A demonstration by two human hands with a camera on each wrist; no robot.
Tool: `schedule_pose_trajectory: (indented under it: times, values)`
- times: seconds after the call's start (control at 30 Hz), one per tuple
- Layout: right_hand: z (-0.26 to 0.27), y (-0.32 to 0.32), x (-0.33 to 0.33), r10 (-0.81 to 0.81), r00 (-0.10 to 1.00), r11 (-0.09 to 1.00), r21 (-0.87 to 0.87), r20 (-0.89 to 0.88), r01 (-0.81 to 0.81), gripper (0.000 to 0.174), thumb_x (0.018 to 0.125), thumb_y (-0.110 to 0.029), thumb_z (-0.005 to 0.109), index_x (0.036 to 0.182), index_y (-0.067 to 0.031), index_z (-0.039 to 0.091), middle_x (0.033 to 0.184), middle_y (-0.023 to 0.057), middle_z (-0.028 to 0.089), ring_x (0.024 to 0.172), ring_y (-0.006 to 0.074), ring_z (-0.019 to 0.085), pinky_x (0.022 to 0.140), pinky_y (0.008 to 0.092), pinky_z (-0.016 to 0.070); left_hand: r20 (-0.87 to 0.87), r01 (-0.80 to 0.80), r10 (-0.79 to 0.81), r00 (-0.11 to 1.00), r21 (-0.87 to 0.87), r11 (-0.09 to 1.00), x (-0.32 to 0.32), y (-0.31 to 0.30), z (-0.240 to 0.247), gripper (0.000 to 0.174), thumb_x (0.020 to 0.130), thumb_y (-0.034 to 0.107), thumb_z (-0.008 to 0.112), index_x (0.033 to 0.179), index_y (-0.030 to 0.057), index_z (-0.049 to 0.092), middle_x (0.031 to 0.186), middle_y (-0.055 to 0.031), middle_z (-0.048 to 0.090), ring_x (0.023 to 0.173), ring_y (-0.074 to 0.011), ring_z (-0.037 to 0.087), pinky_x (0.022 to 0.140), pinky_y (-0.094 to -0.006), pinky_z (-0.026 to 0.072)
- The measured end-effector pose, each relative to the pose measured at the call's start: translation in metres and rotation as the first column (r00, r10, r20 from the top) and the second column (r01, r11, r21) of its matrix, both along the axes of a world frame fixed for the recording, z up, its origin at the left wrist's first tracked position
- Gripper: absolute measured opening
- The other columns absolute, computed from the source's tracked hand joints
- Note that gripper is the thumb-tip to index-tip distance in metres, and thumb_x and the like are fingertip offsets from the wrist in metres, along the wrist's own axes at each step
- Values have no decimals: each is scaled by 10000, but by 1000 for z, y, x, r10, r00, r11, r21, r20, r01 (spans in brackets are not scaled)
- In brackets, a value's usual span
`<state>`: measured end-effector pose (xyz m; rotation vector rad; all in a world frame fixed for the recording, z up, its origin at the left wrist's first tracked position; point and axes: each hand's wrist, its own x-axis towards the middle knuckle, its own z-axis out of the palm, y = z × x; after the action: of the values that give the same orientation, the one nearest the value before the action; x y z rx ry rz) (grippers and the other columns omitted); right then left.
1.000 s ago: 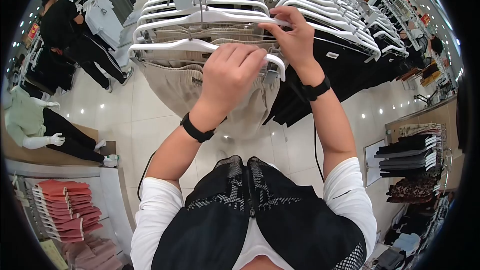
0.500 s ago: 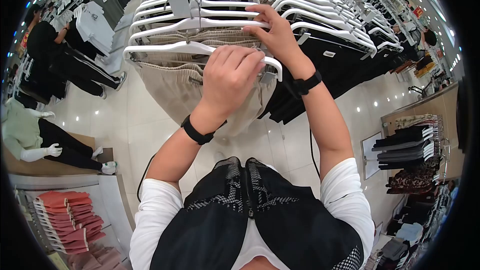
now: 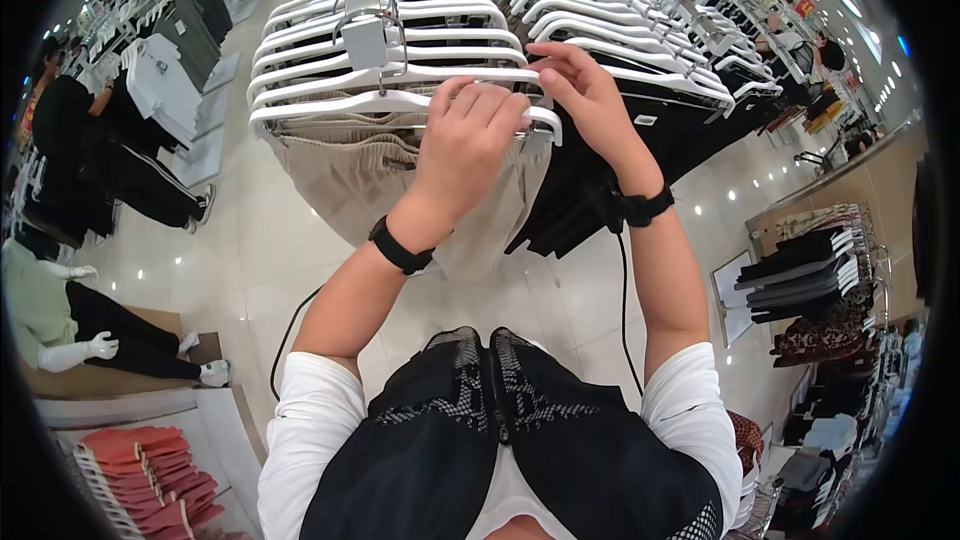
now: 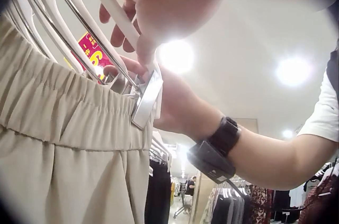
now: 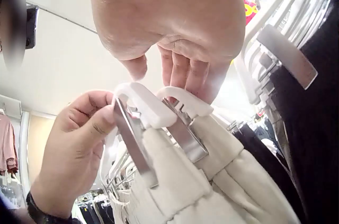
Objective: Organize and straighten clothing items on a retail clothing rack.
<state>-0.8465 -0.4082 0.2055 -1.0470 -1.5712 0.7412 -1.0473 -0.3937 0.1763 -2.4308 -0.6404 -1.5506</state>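
Observation:
My left hand (image 3: 465, 145) grips the right arm of the front white hanger (image 3: 345, 105), its fingers curled over the top. Beige trousers (image 3: 345, 180) with a gathered elastic waist hang from this hanger by metal clips (image 5: 135, 139). Just behind, a second white hanger (image 5: 183, 99) carries more beige trousers. My right hand (image 3: 598, 115) is at the right ends of these hangers. In the right wrist view its fingers extend behind the second hanger's end, while the thumb stands apart from them. The left wrist view shows beige waistband (image 4: 79, 102) close below the left hand.
More white hangers (image 3: 390, 30) fill the rack behind, with black trousers (image 3: 620, 165) hanging to the right. A white tag (image 3: 366, 43) hangs by the hooks. At left are a mannequin (image 3: 90, 330) and a person in black (image 3: 90, 150); coral clothes (image 3: 150, 480) hang at lower left.
The second hanger now sits closer to the front one. My right hand has loosened its pinch on it, the thumb coming away. The left hand keeps its grip on the front hanger.

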Motion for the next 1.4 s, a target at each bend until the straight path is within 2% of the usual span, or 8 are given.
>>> schedule_pose_trajectory:
  times: [0.27, 0.43, 0.6, 0.87, 1.0, 1.13, 1.23, 1.4]
  values:
    - [-4, -47, 0, -285, 910, 954, 178, 301, 240, 397, 1002, -157, 679, 1371, -31, 608, 1121, 119, 735, 1023, 211, 693, 913, 339, 518, -53, 60, -61, 997, -20, 998, -7, 8, 5, 210, 848, 137, 774, 1027, 105, 671, 930, -22, 651, 926, -229, 650, 980, -435, 491]
    - [-34, -86, 12, -380, 790, 920, 110, 481, 375, 428, 958, -129, 711, 1375, -90, 622, 1055, 133, 728, 984, 274, 702, 872, 373, 554, -70, 128, -129, 989, -10, 992, -18, 6, -1, 229, 840, 111, 778, 1055, 97, 702, 996, -23, 688, 962, -234, 658, 997, -439, 492]
    - [-78, -124, 15, -522, 802, 847, 67, 290, 527, 305, 1008, -129, 663, 1305, -58, 655, 928, 100, 733, 824, 196, 712, 785, 314, 557, -57, 129, -130, 990, -14, 991, -18, 2, -7, 285, 828, 85, 750, 1111, 110, 721, 1098, -32, 706, 1131, -245, 645, 1082, -460, 443]
    - [-147, -181, 44, -748, 661, 664, -96, -60, 742, 302, 1102, -243, 525, 1257, -12, 643, 732, 56, 647, 670, 114, 629, 645, 261, 527, -23, 53, -53, 998, 2, 999, -9, -9, -26, 364, 800, 80, 703, 1149, 165, 762, 1239, -29, 707, 1287, -268, 577, 1201, -489, 301]
    - [-143, -175, 75, -751, 659, 659, -93, -32, 747, 288, 1094, -222, 529, 1259, -18, 647, 725, 50, 641, 666, 105, 620, 628, 255, 520, 11, 63, -63, 998, 22, 998, 2, -27, -60, 402, 775, 51, 674, 1134, 199, 776, 1317, -55, 688, 1361, -326, 512, 1219, -495, 269]
    - [-140, -169, 102, -727, 680, 686, -137, -95, 715, 265, 1072, -177, 554, 1264, -22, 650, 727, 46, 646, 687, 104, 632, 620, 257, 522, -32, 232, -230, 973, 113, 966, 17, -47, -86, 334, 758, 23, 666, 1039, 177, 760, 1286, -80, 695, 1295, -322, 556, 1143, -479, 388]
    - [-152, -170, 132, -701, 705, 710, -189, -106, 678, 272, 1065, -169, 561, 1278, -22, 642, 734, 45, 645, 699, 106, 637, 623, 259, 524, -74, 408, -409, 909, -28, 912, 46, -57, -93, 277, 754, 62, 733, 1014, 156, 739, 1224, -36, 710, 1203, -267, 623, 1029, -433, 487]
    - [-155, -182, 196, -680, 728, 719, -270, -84, 641, 273, 1060, -158, 562, 1290, -31, 636, 775, 48, 654, 705, 107, 633, 649, 261, 525, -9, 376, -390, 921, -242, 894, 112, -69, -109, 306, 770, -2, 703, 1064, 81, 708, 1206, -84, 685, 1167, -301, 641, 978, -433, 513]
